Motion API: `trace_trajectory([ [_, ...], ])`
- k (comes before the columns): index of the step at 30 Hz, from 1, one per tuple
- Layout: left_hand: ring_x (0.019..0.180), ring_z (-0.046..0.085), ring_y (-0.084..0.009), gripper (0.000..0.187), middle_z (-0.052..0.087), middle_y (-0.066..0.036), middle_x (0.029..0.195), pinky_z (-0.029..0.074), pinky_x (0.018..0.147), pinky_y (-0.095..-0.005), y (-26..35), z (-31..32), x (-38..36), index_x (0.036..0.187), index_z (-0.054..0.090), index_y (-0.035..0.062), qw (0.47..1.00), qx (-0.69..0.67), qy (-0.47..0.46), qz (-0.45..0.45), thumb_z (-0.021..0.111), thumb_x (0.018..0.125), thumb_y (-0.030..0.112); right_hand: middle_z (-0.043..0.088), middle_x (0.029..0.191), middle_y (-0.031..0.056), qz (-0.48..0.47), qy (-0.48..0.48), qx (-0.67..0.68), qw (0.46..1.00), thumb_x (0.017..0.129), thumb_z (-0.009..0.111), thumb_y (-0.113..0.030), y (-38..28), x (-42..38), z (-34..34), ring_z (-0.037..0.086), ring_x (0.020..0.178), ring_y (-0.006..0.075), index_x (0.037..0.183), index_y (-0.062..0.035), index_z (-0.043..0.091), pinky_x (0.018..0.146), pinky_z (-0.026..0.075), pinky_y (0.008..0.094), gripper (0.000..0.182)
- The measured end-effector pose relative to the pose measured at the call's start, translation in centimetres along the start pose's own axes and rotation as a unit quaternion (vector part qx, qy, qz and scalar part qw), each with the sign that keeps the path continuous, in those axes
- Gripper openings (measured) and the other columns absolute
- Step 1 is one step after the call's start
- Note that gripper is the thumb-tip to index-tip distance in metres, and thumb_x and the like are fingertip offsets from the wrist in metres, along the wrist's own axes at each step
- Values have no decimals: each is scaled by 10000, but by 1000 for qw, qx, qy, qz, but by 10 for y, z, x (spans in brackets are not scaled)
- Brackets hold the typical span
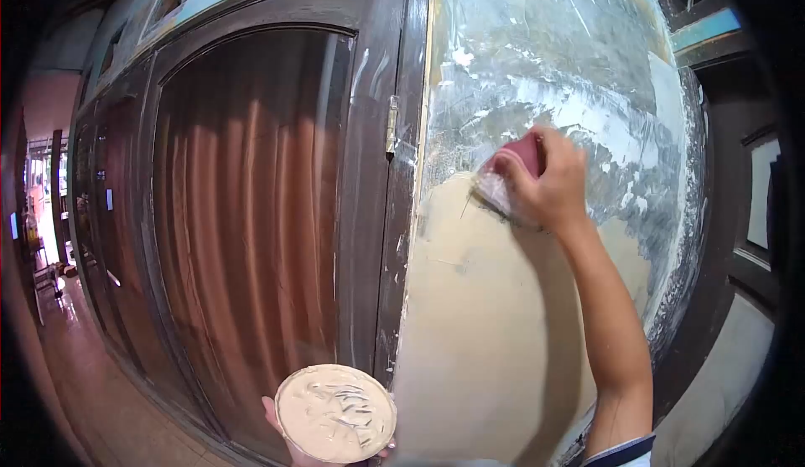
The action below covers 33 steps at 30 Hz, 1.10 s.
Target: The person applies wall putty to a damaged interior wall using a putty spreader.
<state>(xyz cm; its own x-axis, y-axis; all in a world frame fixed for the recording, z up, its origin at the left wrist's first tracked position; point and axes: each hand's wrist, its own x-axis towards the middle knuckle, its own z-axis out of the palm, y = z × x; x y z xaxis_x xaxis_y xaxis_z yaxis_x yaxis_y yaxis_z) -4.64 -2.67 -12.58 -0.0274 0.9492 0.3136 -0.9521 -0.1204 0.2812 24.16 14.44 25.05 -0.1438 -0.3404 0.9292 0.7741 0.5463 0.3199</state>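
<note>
My right hand is closed around the dark red grip of a putty scraper. Its pale blade, smeared with filler, is against or very close to the wall, at the top edge of the beige coat. Low in the view, my left hand holds a round tub from below, fingers around its sides. Beige putty fills the tub, its surface marked with ridges. Most of the left palm is hidden under the tub.
Above the beige coat the wall is patchy grey-blue with white smears. To the left stands a dark wooden door with a hinge and a brown curtain behind its glass. A dark frame borders the right. Tiled floor runs back at far left.
</note>
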Motion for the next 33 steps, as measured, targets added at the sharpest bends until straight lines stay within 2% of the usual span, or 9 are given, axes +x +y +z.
trace_trajectory([
  [4, 1346, 420, -603, 1364, 231, -341, 1628, 468, 993, -748, -2, -1, -2, 1655, 140, 109, 1000, -10, 5, 4, 657, 678, 909, 688, 973, 106, -94, -206, -19, 974, 826, 814, -484, -32, -34, -11, 635, 910, 316, 1104, -85, 670, 865, 414, 453, 507],
  [9, 1353, 405, -614, 1390, 208, -348, 1638, 458, 1002, -754, -2, 3, -4, 1660, 123, 110, 1000, -17, 9, 3, 681, 666, 905, 692, 970, 117, 105, -26, -30, 994, 833, 817, -484, 22, 9, -5, 641, 878, 317, 1116, -85, 665, 860, 420, 454, 512],
  [14, 1344, 412, -614, 1410, 220, -360, 1630, 466, 1007, -743, 3, 10, -13, 1660, 125, 96, 1000, -15, -6, -2, 728, 652, 877, 679, 954, 102, -86, -174, 37, 980, 797, 840, -507, -16, -35, -17, 627, 889, 304, 1063, -76, 680, 865, 414, 423, 531],
  [19, 1334, 443, -572, 1386, 251, -370, 1608, 471, 1011, -751, 8, -8, -7, 1641, 193, 70, 971, -175, -137, -91, 698, 650, 899, 682, 943, 116, 18, -87, 8, 996, 794, 844, -501, 9, -13, -16, 635, 912, 311, 1046, -65, 680, 875, 420, 437, 529],
  [20, 1392, 410, -513, 1246, 208, -302, 1655, 514, 971, -740, -6, 25, -20, 1629, 232, 56, 999, -4, 31, 38, 599, 770, 880, 685, 942, 125, 66, -64, 7, 996, 795, 845, -496, 15, -7, -18, 638, 911, 319, 1035, -59, 680, 880, 422, 440, 525],
  [21, 1392, 410, -513, 1246, 208, -302, 1655, 514, 971, -740, -2, 21, -13, 1629, 232, 56, 999, -1, 27, 39, 599, 770, 880, 687, 941, 134, 112, -37, 5, 993, 795, 847, -490, 18, -2, -19, 640, 910, 326, 1025, -54, 679, 884, 424, 443, 521],
  [24, 1395, 421, -469, 1097, 278, -252, 1629, 542, 958, -699, 1, 7, -2, 1626, 275, 107, 952, -85, -269, -119, 498, 848, 848, 676, 912, 103, -40, -110, 71, 991, 781, 854, -472, -13, -37, -23, 626, 860, 300, 1022, -80, 681, 839, 417, 431, 492],
  [28, 1398, 437, -410, 921, 372, -186, 1594, 578, 941, -643, 10, -63, 48, 1623, 331, 175, 717, -189, -594, -313, 362, 953, 806, 668, 933, 85, -78, -213, 36, 973, 799, 829, -513, -16, -44, -13, 615, 868, 290, 1028, -109, 682, 822, 415, 429, 488],
  [33, 1079, 569, -550, 1219, 400, -366, 1481, 587, 757, -636, -16, 53, 3, 1593, 331, 84, 936, -100, -298, -161, 417, 754, 965, 664, 955, 109, 81, 12, -44, 996, 822, 841, -456, 30, 4, -33, 616, 887, 331, 1110, -77, 659, 841, 471, 454, 510],
])
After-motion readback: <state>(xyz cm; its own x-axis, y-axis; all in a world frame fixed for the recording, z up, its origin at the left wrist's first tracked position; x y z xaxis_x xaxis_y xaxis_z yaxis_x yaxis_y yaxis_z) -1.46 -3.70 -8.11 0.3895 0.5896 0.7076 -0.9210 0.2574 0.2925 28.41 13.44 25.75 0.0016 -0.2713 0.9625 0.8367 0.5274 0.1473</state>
